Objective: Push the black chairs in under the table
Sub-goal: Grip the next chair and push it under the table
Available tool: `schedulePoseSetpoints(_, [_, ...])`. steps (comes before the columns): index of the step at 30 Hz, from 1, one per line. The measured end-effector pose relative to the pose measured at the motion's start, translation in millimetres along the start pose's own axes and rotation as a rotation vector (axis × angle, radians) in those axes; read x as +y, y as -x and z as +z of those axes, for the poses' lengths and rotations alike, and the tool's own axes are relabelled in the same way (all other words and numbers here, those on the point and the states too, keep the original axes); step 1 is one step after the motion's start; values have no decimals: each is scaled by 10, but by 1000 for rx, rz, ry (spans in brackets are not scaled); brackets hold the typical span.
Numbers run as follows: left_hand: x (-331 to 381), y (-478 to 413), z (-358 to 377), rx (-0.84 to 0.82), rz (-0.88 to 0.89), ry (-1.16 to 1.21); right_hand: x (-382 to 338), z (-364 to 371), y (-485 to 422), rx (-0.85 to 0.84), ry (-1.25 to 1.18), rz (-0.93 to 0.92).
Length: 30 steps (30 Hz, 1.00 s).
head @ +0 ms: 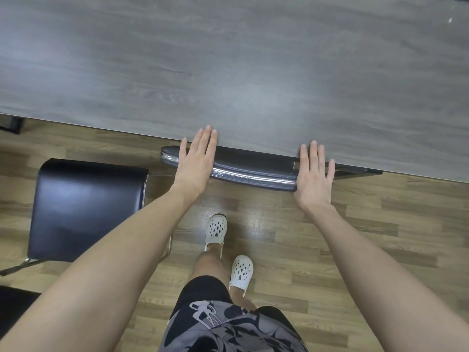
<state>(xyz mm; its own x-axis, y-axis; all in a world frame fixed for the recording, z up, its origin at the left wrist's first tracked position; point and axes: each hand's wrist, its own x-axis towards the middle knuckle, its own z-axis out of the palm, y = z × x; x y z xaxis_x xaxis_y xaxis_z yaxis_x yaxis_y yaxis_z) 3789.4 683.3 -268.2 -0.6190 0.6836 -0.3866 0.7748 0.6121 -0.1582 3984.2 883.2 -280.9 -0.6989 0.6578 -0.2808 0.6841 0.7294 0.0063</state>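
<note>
Upper left of frame: a dark object (11,124) is seen under the edge of the grey desk (228,59). It is cut off by the frame and cannot be identified. At the lower left edge a dark patch (12,306) is cropped and unreadable.

Left of frame: the first black chair (86,207) is seen out on the wood floor (380,224), apart from the desk edge. Its glossy seat is viewed from above. Its chrome frame (15,269) is only partly shown, and the seat's lower right corner is covered by the left forearm.

Centre: the second black chair (248,168) is tucked under the desk. Only the top of the backrest with its chrome strip is visible; seat and legs are hidden by the desktop.

The left hand (196,161) is laid flat over the backrest's left part, fingers straight and held together, fingertips overlapping the desk edge. The right hand (314,174) is laid flat at the backrest's right end, fingers straight and slightly spread, tips also over the desk edge. Nothing is gripped. Actual palm pressure cannot be judged from above.

Right of the right hand a dark strip (360,170) is noted under the desk edge, too little of it shown to name.

Bottom centre: white clogs (215,228) and patterned shorts (228,329) are seen, the shorts cropped by the frame.
</note>
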Motion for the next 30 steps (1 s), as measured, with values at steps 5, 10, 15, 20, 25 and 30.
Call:
schedulePoseSetpoints(5, [-27, -128, -48, 2, 1, -2, -14, -51, -132, -24, 4, 9])
schedulePoseSetpoints(10, [-19, -223, -43, -9, 6, 32, 19, -79, -220, -57, 13, 4])
schedulePoseSetpoints(15, [-46, -244, -52, -30, 29, 96, 6, -104, -213, -70, 9, 17])
schedulePoseSetpoints(20, [-83, -233, -70, -53, 71, 128, -82, -158, -132, -83, -26, 106])
schedulePoseSetpoints(25, [-135, -72, -115, 4, 174, 107, -438, -116, 365, -59, -108, 126])
schedulePoseSetpoints(30, [-84, 446, -50, 54, 185, 225, -765, -99, 891, -91, -170, 74])
